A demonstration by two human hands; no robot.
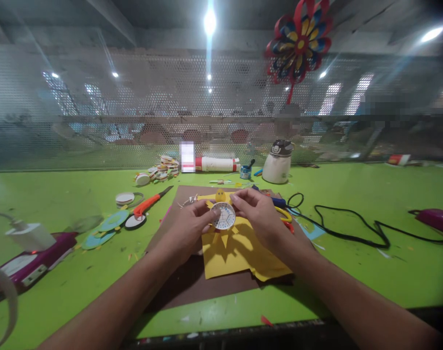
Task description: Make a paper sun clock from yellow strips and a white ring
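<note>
A paper turtle (223, 215) with a white round patterned shell and a yellow head with drawn eyes hangs between my hands. My left hand (192, 221) is closed on the shell's left edge, its thumb lying on the patterned face. My right hand (256, 209) pinches at the turtle's upper right, by a front leg; its fingertips partly hide that spot. Beneath are yellow sheets (224, 260) with a jagged cut edge, lying on a brown board (186, 287).
Left of the board lie orange-handled scissors or a cutter (147, 205), paper strip rolls (125, 198) and blue-green paper rings (106, 228). A purple power strip (55, 250) holds a white plug. At right runs a black cord (347, 238). Behind stand a small jar (245, 171) and a white container (276, 167).
</note>
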